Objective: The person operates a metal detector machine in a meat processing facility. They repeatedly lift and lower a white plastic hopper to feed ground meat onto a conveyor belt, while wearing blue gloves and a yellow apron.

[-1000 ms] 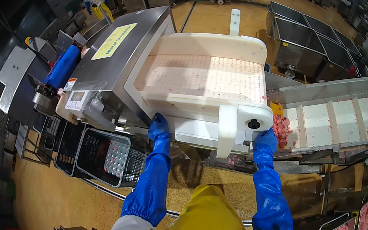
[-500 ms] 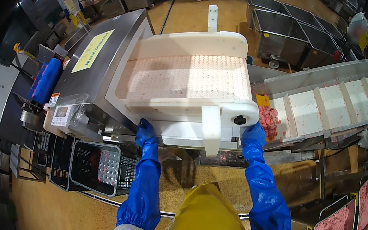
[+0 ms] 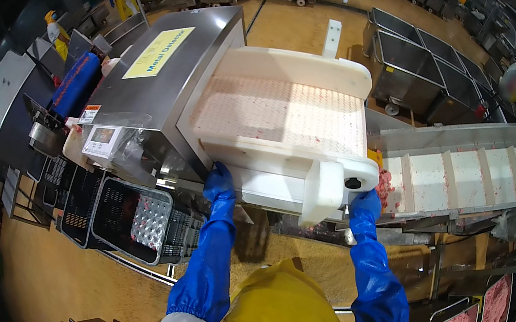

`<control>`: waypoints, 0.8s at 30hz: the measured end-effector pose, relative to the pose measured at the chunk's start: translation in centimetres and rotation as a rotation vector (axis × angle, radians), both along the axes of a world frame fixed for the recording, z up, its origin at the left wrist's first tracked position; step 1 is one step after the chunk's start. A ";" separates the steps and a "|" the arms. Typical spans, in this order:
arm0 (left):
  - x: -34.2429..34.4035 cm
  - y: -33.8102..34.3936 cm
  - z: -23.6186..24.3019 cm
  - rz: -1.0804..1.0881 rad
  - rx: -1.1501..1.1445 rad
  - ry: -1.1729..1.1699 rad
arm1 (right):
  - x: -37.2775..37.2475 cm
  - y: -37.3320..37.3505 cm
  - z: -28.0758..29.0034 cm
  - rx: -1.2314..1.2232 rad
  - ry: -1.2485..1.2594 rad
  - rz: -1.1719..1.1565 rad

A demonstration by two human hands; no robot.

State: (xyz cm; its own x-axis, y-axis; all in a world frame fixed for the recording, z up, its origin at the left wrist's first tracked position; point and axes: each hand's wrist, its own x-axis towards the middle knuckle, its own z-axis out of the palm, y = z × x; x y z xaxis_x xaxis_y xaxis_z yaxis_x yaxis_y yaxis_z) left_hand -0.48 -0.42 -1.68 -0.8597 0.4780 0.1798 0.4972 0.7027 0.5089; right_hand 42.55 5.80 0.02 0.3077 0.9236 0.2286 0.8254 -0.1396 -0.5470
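One belt (image 3: 283,112), long axis left to right, lies just beyond my left fingers (image 3: 220,174), by the housing (image 3: 148,100), and right fingers (image 3: 367,202), nearer the meat (image 3: 384,186); I can't tell whether either set grips the frame (image 3: 266,155).

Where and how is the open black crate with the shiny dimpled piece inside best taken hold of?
Probably by the near rim, coming from above on the person's side: that edge frames the open top and looks exposed, while another black crate crowds its left.
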 end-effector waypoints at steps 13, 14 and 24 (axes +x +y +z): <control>-0.1 0.8 -0.6 0.062 0.070 0.062 | 0.0 0.6 -0.9 -0.028 -0.056 -0.039; 0.0 0.8 -0.6 0.064 0.073 0.066 | 0.1 0.5 -1.0 -0.022 -0.053 -0.037; -0.4 1.0 -1.9 -0.001 0.168 0.099 | 0.3 0.5 -1.2 -0.010 -0.019 -0.019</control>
State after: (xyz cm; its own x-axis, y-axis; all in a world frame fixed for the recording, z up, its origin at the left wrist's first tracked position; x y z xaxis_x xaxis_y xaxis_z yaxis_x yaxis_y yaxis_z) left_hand -0.91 0.63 -3.54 -0.8335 0.4349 0.3409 0.5513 0.6119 0.5671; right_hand 42.80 6.32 -1.20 0.3207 0.9199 0.2255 0.8327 -0.1605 -0.5299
